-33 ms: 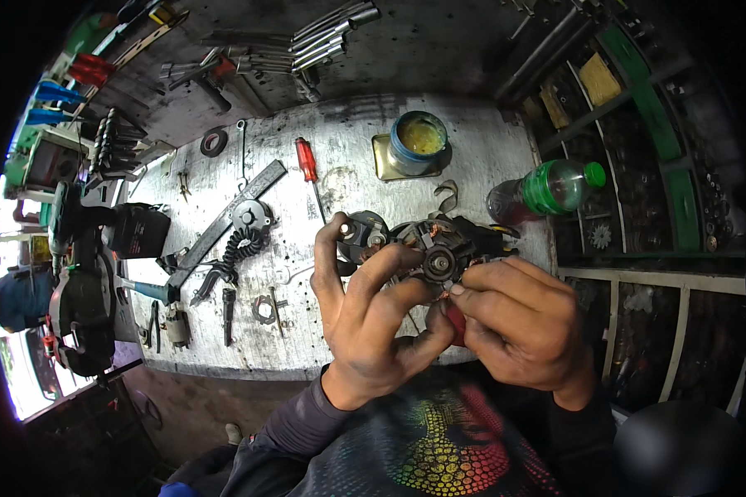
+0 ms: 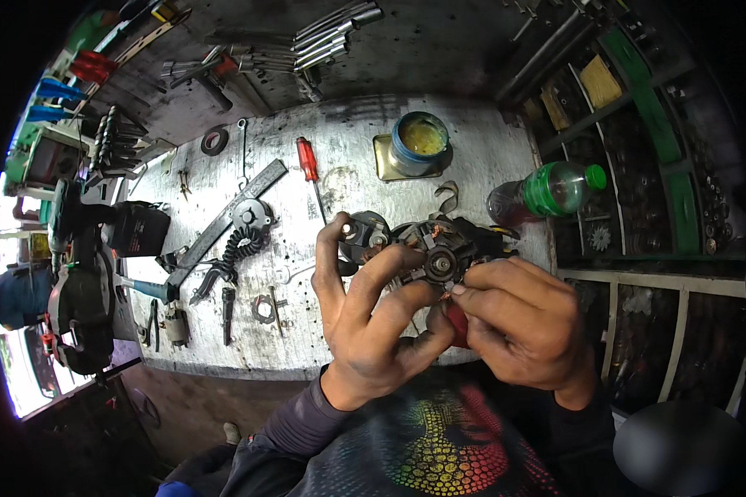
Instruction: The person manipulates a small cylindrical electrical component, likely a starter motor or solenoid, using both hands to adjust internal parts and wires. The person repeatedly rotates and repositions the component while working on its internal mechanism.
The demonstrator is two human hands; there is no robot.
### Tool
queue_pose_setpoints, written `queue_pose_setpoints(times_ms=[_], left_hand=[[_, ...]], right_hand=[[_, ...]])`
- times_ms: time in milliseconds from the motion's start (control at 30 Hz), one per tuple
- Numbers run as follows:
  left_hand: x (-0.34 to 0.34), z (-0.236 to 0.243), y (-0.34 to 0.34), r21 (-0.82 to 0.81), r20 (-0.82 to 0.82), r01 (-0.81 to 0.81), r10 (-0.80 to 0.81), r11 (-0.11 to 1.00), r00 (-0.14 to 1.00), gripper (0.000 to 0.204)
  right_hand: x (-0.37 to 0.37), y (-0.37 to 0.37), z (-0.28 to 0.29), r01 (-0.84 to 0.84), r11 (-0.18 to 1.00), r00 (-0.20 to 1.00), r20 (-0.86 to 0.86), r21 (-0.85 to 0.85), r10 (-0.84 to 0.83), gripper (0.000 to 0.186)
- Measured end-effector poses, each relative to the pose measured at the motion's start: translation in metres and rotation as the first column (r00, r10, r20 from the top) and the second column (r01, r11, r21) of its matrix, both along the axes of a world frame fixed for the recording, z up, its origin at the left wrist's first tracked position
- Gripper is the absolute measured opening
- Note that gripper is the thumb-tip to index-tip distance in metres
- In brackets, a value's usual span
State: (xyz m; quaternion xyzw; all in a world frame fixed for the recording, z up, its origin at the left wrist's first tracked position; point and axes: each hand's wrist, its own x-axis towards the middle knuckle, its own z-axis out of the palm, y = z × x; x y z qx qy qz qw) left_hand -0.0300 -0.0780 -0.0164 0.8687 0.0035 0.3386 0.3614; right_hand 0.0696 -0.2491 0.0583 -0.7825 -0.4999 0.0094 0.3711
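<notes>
The left hand (image 2: 365,319) is wrapped around a dark round motor part (image 2: 438,253) from below and from its left, fingers curled up over the part's near edge and thumb pointing up toward the bench. The right hand (image 2: 518,323) closes in from the other side, its fingertips (image 2: 460,290) pinched against the part's lower edge. A red handle (image 2: 456,325) shows in the gap between the two palms; which hand grips it I cannot tell, and its working end is hidden behind the fingers. The part is held up above the bench (image 2: 472,145), just beyond both hands, its centre hub and copper-coloured bits facing the camera. Its lower half is covered by fingers, and its far right side merges with dark pieces behind it that are hard to separate.

Beyond the left thumb lies a red-handled screwdriver (image 2: 309,166); farther out stands a blue tin (image 2: 421,141) of yellowish grease. A green bottle (image 2: 551,192) lies on its side beyond the right hand. Out to the left of the left hand are a coiled black cord (image 2: 240,244), a long flat bar (image 2: 232,217) and small tools too dim to name. The bench's left end bends into the dark rim, and the shelves at right are blurred.

Compared with the other frame, nothing has shifted: both hands keep the same hold on the part and the bench items lie unchanged.
</notes>
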Motion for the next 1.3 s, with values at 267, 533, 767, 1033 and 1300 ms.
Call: queue_pose_setpoints(times_ms=[267,533,767,1033,1300], left_hand=[[-0.001,0.0,0.008,0.026,-0.038,0.039,-0.038,0.999,0.999,0.032],[0.0,-0.01,0.005,0.061,-0.025,0.019,-0.017,0.998,1.0,0.02],[0.001,-0.009,-0.002,0.073,-0.017,-0.007,0.008,0.997,1.0,0.02],[-0.001,-0.003,0.004,0.083,-0.013,0.031,-0.03,0.996,0.999,0.024],[-0.005,-0.017,0.0,0.001,0.01,0.033,-0.033,0.999,0.999,0.031]], right_hand=[[0.004,0.001,0.003,0.052,0.998,0.995,-0.084,-0.035,-0.054,0.03],[0.009,-0.005,-0.003,-0.076,0.996,0.997,-0.034,-0.051,0.074,0.033],[0.012,-0.01,-0.02,-0.088,0.994,0.996,0.024,0.071,0.086,0.028],[0.014,-0.013,-0.032,-0.139,0.985,0.986,0.104,0.098,0.129,0.021],[-0.002,-0.018,-0.041,0.034,0.984,0.97,-0.243,0.174,0.009,0.033]])
